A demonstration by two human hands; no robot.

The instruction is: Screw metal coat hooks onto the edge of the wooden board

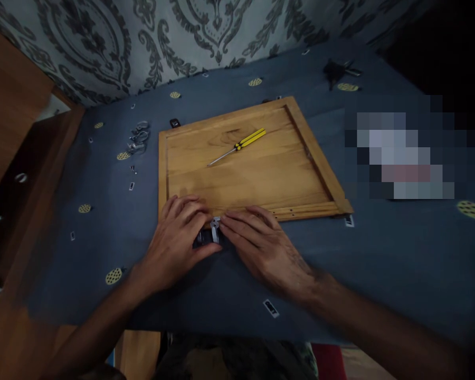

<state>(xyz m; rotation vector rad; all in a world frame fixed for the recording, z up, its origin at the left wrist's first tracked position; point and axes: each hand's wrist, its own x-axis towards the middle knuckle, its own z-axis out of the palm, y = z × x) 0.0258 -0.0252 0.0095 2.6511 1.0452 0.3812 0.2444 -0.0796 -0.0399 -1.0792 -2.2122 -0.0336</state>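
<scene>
A framed wooden panel (241, 174), like a cabinet door, lies on a blue patterned cloth. At its near edge sits a small metal fitting (215, 232), which looks like a cabinet hinge. My left hand (178, 237) is curled around this fitting, thumb in front and fingers over the wooden edge. The fingers of my right hand (261, 243) lie stretched along the near rail, their tips at the fitting's right side. Part of the fitting is hidden by the hands. On the panel rests a yellow-handled screwdriver (237, 146), its shaft towards the lower left.
Several metal fittings (138, 138) lie on the cloth left of the panel, with small pieces (133, 169) below them. A dark object (335, 73) lies at the back right. The right side is partly pixelated. A patterned wall (217, 31) stands behind, brown furniture (18, 89) at left.
</scene>
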